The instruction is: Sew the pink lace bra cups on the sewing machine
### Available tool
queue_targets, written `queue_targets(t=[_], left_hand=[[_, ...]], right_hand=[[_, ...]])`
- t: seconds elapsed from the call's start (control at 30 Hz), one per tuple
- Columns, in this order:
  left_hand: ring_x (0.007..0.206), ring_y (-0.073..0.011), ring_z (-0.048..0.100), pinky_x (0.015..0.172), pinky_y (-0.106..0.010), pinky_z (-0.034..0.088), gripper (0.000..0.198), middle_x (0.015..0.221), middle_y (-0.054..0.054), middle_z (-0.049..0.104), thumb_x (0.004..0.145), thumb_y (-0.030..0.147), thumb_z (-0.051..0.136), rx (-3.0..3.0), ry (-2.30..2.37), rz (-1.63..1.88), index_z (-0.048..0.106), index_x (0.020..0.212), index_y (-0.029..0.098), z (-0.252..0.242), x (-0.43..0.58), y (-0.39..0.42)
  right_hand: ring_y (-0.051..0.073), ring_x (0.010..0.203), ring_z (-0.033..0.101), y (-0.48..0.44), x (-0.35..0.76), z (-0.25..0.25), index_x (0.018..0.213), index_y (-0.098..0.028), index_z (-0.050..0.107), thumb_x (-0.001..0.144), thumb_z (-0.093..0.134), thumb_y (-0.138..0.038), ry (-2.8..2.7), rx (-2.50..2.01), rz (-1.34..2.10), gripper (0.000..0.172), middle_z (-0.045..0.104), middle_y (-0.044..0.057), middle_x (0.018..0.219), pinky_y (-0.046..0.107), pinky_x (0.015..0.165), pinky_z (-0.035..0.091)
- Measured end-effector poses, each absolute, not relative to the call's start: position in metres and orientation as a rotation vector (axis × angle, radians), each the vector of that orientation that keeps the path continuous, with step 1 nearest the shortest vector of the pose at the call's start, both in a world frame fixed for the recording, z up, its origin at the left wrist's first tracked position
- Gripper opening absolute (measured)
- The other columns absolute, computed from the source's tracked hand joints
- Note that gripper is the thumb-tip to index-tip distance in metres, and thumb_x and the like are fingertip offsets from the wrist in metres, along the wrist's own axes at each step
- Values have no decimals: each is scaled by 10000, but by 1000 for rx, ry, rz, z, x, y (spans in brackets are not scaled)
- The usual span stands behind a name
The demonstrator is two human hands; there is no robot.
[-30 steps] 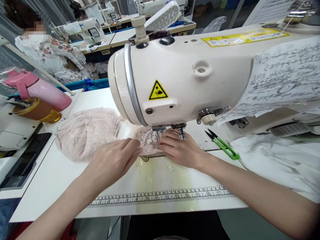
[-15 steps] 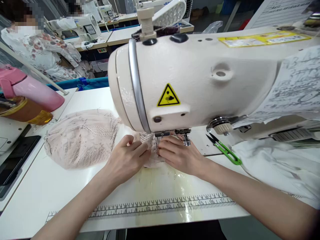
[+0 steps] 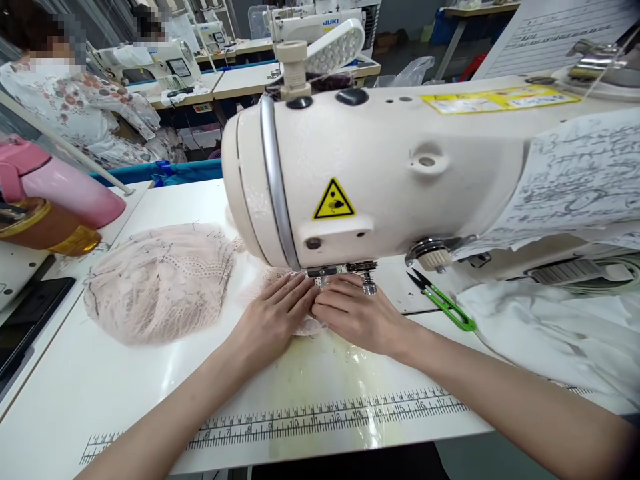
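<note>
A cream sewing machine fills the middle of the view, its head over the white table. Under the presser foot lies a small piece of pale pink lace. My left hand lies flat on that lace, fingers stretched toward the needle. My right hand presses on the same lace from the right, fingertips close to the left hand's, just below the foot. A heap of pink lace pieces sits to the left, apart from my hands.
Green thread snips lie right of the needle. White fabric is piled at the right, a printed paper hangs on the machine. A pink bottle lies at far left. A printed ruler runs along the front edge. A person sits at back left.
My left hand has slid right and forward and flattened on the lace beside my right hand. The camera view has shifted slightly.
</note>
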State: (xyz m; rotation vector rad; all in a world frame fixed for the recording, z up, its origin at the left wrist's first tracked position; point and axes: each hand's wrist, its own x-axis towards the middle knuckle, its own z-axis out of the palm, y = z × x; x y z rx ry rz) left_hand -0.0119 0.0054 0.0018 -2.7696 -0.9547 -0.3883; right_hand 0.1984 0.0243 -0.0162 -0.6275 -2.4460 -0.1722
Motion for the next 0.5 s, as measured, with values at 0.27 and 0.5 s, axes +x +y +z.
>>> queue_targets(t=[0.27,0.5], left_hand=[[1263,-259,538,1064,-467,464,472,1352,-115,571,862,80,423,-2804,-967,-404,515,1325,86,5,-17,9],[1265,-259,535,1066,-459,463,487,1353,-115,570,847,78,432,-2799,-979,-423,517,1327,85,3,-17,9]], right_hand=[[112,846,596,23,197,-14,847,-175,644,850,481,23,-2484,-614,-199,257,684,-22,808,260,746,493],[116,852,586,23,196,-16,856,-175,638,858,487,10,-2475,-611,-219,239,684,-25,814,262,719,486]])
